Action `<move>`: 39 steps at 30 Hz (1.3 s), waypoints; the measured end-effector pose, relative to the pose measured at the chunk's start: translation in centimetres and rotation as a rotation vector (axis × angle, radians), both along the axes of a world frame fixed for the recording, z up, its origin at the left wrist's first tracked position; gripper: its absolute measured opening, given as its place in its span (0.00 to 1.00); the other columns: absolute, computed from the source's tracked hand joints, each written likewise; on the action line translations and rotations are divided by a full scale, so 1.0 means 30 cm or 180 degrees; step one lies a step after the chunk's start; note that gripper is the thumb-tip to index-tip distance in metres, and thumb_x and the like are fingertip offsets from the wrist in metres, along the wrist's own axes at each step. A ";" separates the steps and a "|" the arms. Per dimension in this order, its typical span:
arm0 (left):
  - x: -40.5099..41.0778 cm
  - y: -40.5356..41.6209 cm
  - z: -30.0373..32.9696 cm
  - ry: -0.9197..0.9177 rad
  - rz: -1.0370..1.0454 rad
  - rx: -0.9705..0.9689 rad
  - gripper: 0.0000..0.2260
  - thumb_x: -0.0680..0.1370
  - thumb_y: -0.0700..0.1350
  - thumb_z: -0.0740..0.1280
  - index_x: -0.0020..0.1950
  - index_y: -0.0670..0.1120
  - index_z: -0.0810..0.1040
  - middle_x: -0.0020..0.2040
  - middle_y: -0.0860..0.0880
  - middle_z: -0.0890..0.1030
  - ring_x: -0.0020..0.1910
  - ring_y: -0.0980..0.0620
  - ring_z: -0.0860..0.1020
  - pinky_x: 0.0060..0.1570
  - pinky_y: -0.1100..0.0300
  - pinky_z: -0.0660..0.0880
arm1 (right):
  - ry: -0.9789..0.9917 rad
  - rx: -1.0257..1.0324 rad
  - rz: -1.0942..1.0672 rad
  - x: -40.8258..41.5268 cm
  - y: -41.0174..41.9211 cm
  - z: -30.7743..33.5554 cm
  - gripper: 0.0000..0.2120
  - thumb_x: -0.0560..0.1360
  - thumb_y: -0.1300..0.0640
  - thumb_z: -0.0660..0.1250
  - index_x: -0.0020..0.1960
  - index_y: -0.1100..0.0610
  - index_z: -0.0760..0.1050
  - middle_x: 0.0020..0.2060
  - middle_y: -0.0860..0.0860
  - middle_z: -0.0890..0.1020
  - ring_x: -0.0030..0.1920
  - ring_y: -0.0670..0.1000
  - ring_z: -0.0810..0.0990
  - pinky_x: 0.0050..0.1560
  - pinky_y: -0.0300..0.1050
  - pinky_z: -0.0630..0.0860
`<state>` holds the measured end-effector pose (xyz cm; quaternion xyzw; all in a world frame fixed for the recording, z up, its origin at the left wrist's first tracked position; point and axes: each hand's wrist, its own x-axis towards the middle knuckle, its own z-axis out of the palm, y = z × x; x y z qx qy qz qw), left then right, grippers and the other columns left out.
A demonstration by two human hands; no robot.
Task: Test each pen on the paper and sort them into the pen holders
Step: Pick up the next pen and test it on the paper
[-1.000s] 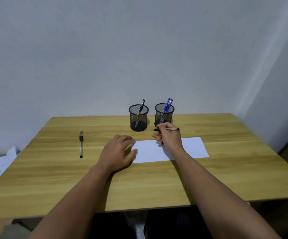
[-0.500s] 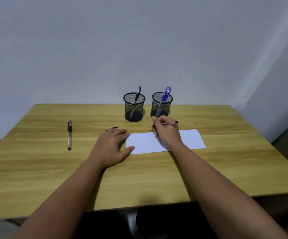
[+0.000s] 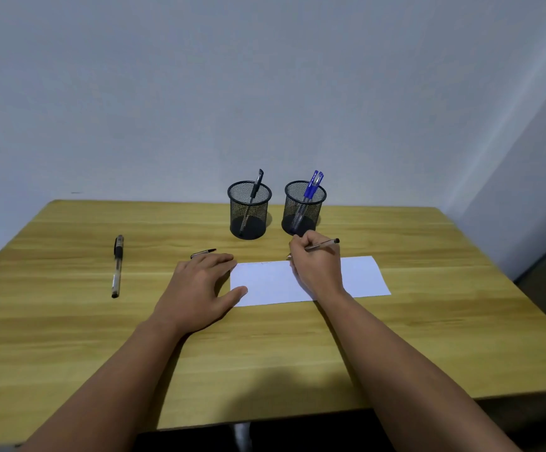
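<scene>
Head view: a light, stiff pen (image 3: 322,245) is pinched near its tip by the right hand (image 3: 317,269) over paper (image 3: 265,282); the left hand (image 3: 200,288), fingers relaxed, presses the sheet's edge.

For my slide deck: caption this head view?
Right hand tests a pen on paper; left hand steadies the sheet.
</scene>
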<state>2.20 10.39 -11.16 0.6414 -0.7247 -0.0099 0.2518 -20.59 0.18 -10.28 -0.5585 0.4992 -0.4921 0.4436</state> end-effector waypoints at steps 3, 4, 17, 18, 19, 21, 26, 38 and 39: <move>0.003 -0.001 -0.003 -0.0010 -0.0003 0.0005 0.30 0.74 0.69 0.61 0.70 0.55 0.77 0.70 0.60 0.75 0.73 0.55 0.68 0.65 0.51 0.65 | -0.0300 0.0276 -0.0283 -0.014 -0.024 0.030 0.17 0.81 0.60 0.68 0.38 0.64 0.67 0.31 0.62 0.72 0.31 0.56 0.76 0.31 0.48 0.71; 0.004 -0.001 -0.003 -0.0001 0.0005 0.0011 0.30 0.74 0.69 0.61 0.70 0.55 0.77 0.70 0.60 0.75 0.73 0.55 0.68 0.64 0.52 0.65 | -0.0344 0.0362 -0.0252 -0.024 -0.029 0.044 0.16 0.82 0.61 0.68 0.38 0.63 0.69 0.32 0.61 0.73 0.29 0.56 0.75 0.30 0.46 0.70; -0.001 0.010 0.007 0.0054 0.0019 0.0071 0.31 0.73 0.70 0.60 0.70 0.55 0.77 0.71 0.60 0.75 0.73 0.54 0.67 0.65 0.50 0.65 | 0.0102 0.0075 0.0270 -0.074 -0.008 0.015 0.18 0.82 0.60 0.72 0.40 0.70 0.72 0.31 0.65 0.78 0.31 0.52 0.81 0.34 0.48 0.77; -0.002 0.009 0.007 0.0047 0.0023 0.0076 0.31 0.73 0.70 0.60 0.70 0.55 0.77 0.71 0.60 0.74 0.73 0.54 0.67 0.65 0.51 0.65 | 0.0110 0.0056 0.0290 -0.075 -0.007 0.014 0.18 0.82 0.59 0.72 0.40 0.70 0.73 0.32 0.67 0.79 0.31 0.52 0.81 0.34 0.48 0.77; -0.002 0.007 0.007 0.0039 0.0028 0.0083 0.31 0.73 0.70 0.60 0.70 0.56 0.77 0.71 0.60 0.74 0.73 0.54 0.67 0.65 0.51 0.65 | 0.0134 0.0041 0.0303 -0.075 -0.009 0.013 0.17 0.82 0.59 0.73 0.40 0.69 0.74 0.32 0.68 0.79 0.31 0.52 0.81 0.35 0.48 0.77; -0.001 0.005 0.007 0.0022 0.0033 0.0087 0.31 0.73 0.70 0.60 0.70 0.56 0.77 0.71 0.60 0.74 0.73 0.54 0.67 0.65 0.51 0.65 | 0.0178 0.0018 0.0320 -0.075 -0.012 0.010 0.18 0.81 0.58 0.73 0.38 0.67 0.74 0.30 0.64 0.79 0.31 0.52 0.81 0.35 0.49 0.77; 0.000 0.008 0.006 0.0003 0.0030 0.0102 0.31 0.73 0.70 0.60 0.70 0.56 0.77 0.71 0.61 0.74 0.74 0.55 0.66 0.66 0.51 0.65 | 0.0301 0.0071 0.0272 -0.072 -0.014 0.006 0.17 0.80 0.59 0.72 0.38 0.67 0.72 0.31 0.67 0.78 0.33 0.55 0.81 0.37 0.50 0.77; -0.002 0.009 0.007 0.0023 0.0031 0.0082 0.31 0.73 0.70 0.60 0.69 0.56 0.78 0.71 0.60 0.74 0.73 0.54 0.67 0.65 0.50 0.66 | 0.0301 -0.0020 0.0208 -0.074 -0.008 0.014 0.17 0.81 0.60 0.71 0.39 0.69 0.73 0.32 0.69 0.79 0.31 0.54 0.81 0.33 0.46 0.77; -0.003 0.009 0.007 0.0029 0.0028 0.0071 0.31 0.73 0.70 0.60 0.69 0.55 0.78 0.71 0.60 0.75 0.73 0.54 0.68 0.65 0.50 0.66 | 0.0337 -0.0027 0.0197 -0.074 -0.006 0.015 0.17 0.81 0.60 0.71 0.38 0.69 0.73 0.33 0.70 0.79 0.31 0.54 0.81 0.33 0.46 0.77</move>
